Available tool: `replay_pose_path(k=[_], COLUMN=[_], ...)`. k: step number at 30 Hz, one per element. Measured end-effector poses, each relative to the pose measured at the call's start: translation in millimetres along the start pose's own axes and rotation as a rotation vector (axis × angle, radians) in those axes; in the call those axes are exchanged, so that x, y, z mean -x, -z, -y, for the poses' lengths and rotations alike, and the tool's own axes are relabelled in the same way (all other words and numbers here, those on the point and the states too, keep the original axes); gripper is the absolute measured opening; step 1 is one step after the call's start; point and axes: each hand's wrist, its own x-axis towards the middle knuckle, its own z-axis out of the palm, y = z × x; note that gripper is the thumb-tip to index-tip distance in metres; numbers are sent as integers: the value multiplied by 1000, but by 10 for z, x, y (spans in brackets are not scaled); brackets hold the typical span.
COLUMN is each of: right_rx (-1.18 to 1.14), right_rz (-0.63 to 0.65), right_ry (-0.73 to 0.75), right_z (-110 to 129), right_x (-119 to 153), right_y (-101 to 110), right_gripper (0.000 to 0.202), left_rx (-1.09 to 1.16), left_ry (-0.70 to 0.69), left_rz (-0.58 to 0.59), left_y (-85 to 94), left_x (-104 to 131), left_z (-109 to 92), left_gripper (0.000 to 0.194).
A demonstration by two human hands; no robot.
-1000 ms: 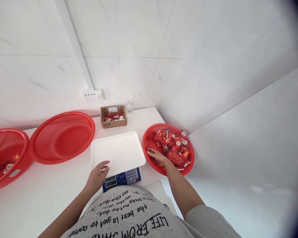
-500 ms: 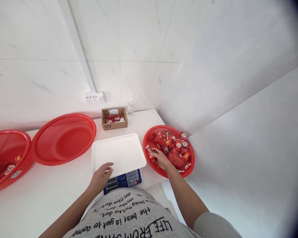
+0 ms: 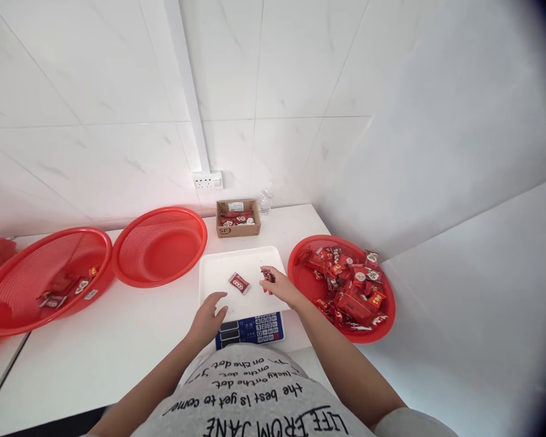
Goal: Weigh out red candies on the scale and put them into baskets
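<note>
Red-wrapped packets [image 3: 267, 276] are pinched in the closed fingers of the right hand [image 3: 281, 287], over the white tray [image 3: 213, 265] at lower centre, where a single sachet [image 3: 239, 283] lies. The left hand [image 3: 209, 317], fingers parted, holds nothing. More packets [image 3: 357, 301] sit in the right basket [image 3: 304, 282], far-left basket [image 3: 13, 297] and central cardboard box [image 3: 240, 230].

so there's a white socket panel [image 3: 208, 180] on the marbled tile wall [image 3: 291, 54], white trunking [image 3: 188, 85] running up from it, plus a little cardboard box [image 3: 244, 231] with "sf" printed on it and some clear see-through thing [image 3: 266, 201] right beside it
</note>
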Motion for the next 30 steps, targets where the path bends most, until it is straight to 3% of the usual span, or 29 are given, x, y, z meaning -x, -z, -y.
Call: replay_pose_path(k=[9,13,18,20,23,26,30], right_rx=[-103,-197,-226,-216,-124,110,476], right_rz=[-63,-52,-87,-166,-383,-548,-371], right_ry=[6,15,77,109,111,-14,-277], right_z=[19,-54,-173,-238,-417,-695,-1034], right_x=[7,44,109,141,213,319,436], right_y=[-48,-37,23,130,413,751,1019], right_gripper=[57,61,58,52,44,43,45], left_rx=[-289,-355,-499,-554,-603,-610,-591], left_ry=[-206,-333,-382,-401,-422,-443,-454], left_rz=[2,38,188,247,297,316,327], left_y=[-140,-266,-362,-373,-370,-363,-367], left_x=[-151,-318,-458,-480,-493,-495,-486], left_z=[152,84,-104,-158,-186,-174,-152], left_gripper=[43,52,63,65,62,57,56])
